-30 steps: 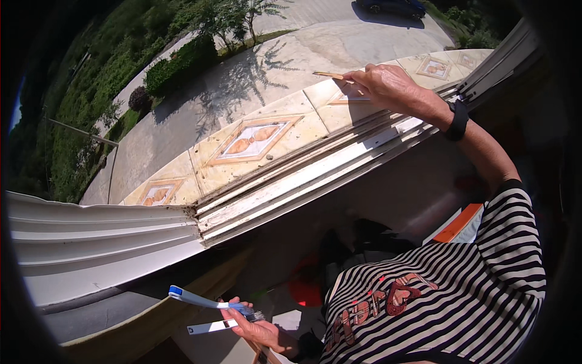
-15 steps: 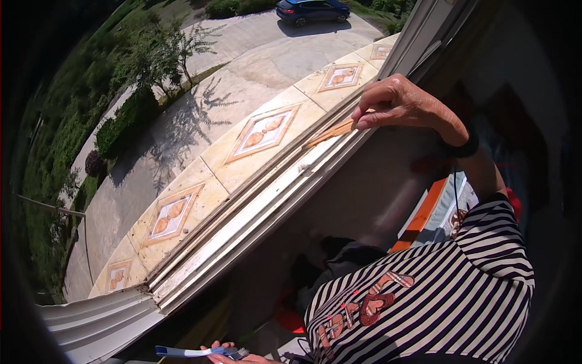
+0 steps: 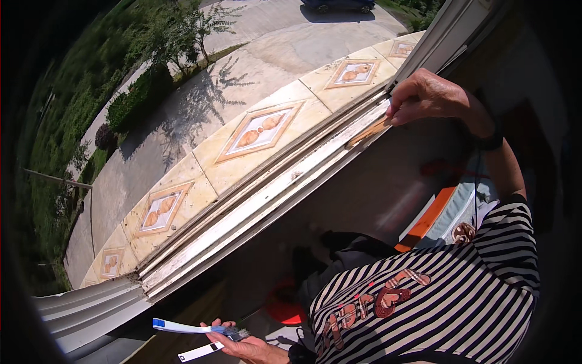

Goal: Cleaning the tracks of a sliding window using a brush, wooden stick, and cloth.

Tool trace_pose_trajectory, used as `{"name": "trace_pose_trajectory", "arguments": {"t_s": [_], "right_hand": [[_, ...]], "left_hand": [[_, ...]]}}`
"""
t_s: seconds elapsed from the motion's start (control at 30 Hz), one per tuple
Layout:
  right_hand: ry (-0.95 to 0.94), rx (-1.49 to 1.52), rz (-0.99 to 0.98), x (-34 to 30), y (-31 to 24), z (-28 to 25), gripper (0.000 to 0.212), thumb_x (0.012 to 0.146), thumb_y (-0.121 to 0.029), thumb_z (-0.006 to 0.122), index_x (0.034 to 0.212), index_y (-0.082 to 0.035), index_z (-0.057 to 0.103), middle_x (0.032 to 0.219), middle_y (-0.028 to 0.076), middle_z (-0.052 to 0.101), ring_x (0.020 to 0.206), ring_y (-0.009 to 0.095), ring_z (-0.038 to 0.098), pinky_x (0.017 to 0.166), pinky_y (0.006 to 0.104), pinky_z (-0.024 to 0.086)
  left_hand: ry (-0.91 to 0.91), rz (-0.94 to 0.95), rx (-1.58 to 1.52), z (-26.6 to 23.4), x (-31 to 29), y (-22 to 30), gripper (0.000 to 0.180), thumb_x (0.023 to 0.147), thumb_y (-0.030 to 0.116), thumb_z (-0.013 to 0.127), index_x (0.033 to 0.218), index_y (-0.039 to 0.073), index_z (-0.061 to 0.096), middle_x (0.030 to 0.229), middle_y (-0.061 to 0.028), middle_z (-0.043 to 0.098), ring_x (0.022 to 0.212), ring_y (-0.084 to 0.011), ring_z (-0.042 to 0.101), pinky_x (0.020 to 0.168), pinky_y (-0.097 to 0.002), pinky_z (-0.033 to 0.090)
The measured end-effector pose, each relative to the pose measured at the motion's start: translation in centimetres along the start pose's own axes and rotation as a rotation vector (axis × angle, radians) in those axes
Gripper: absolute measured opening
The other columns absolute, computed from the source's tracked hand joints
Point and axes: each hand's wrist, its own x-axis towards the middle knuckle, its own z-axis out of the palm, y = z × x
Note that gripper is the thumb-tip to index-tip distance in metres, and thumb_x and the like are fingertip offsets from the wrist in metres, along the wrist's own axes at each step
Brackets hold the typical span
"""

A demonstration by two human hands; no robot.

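My right hand (image 3: 427, 100) pinches a thin wooden strip (image 3: 367, 133) between thumb and fingers. The strip slants down onto the inner side of a white window track (image 3: 260, 205), which has dirt specks along it. Low in the picture, my left hand (image 3: 254, 349) is curled around a small brush (image 3: 182, 327) with a white and blue handle and greyish bristles. A flat white strip (image 3: 199, 352) with a dark mark sticks out beneath that hand; whether it is also gripped is hard to see.
Outside the track runs a tiled ledge (image 3: 236, 164) with diamond patterns, above a concrete yard with a dark blue car (image 3: 339, 6). A white frame post (image 3: 427, 45) stands at the upper right. Inside are a red round object (image 3: 285, 306) and an orange-edged box (image 3: 429, 218).
My right hand has moved up and right along the track, taking the wooden strip to the inner rail. My left hand with the brush has risen further into view, and the white strip now shows.
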Motion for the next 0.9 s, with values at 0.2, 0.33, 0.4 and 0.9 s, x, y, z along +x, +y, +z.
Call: {"name": "trace_pose_trajectory", "arguments": {"t_s": [0.2,0.33,0.4,0.9], "right_hand": [[-0.05,0.02,-0.216,2.4,-3.5,3.5,0.019,0.076,-0.018,0.068,0.087,-0.002,0.066,0.077,0.01,0.065,0.069,0.019,0.062,0.061,0.0296,0.046],[0.058,-0.055,-0.471,3.0,-7.5,7.1,0.018,0.079,-0.022,0.063,0.085,-0.005,0.066,0.068,0.012,0.063,0.065,0.026,0.062,0.058,0.0348,0.047],[0.105,-0.019,-0.623,4.1,-9.5,8.8,0.016,0.079,-0.019,0.061,0.078,-0.004,0.063,0.064,0.015,0.06,0.065,0.031,0.06,0.058,0.0395,0.047],[0.552,0.496,-0.755,6.4,-9.7,11.3,0.023,0.081,-0.024,0.059,0.09,-0.004,0.063,0.077,0.013,0.062,0.076,0.029,0.06,0.067,0.0381,0.048]], "left_hand": [[-0.054,0.494,0.15,1.5,-4.9,-1.1,0.043,0.091,0.031,0.047,0.121,0.0,0.048,0.091,-0.0073,0.051,0.071,-0.0127,0.044,0.063,-0.025,0.037],[-0.044,0.501,0.128,1.2,-4.9,-1.3,0.044,0.091,0.031,0.047,0.122,0.0,0.047,0.09,-0.0074,0.051,0.071,-0.0124,0.043,0.062,-0.0245,0.037],[-0.072,0.488,0.166,0.3,-4.9,-1.3,0.047,0.091,0.034,0.045,0.127,0.003,0.043,0.097,-0.0069,0.051,0.075,-0.0112,0.045,0.066,-0.0242,0.038],[-0.129,0.637,0.191,4.0,-5.2,-0.8,0.04,0.09,0.018,0.04,0.124,-0.005,0.041,0.076,-0.0123,0.054,0.045,-0.0078,0.04,0.032,-0.0154,0.027]]}}
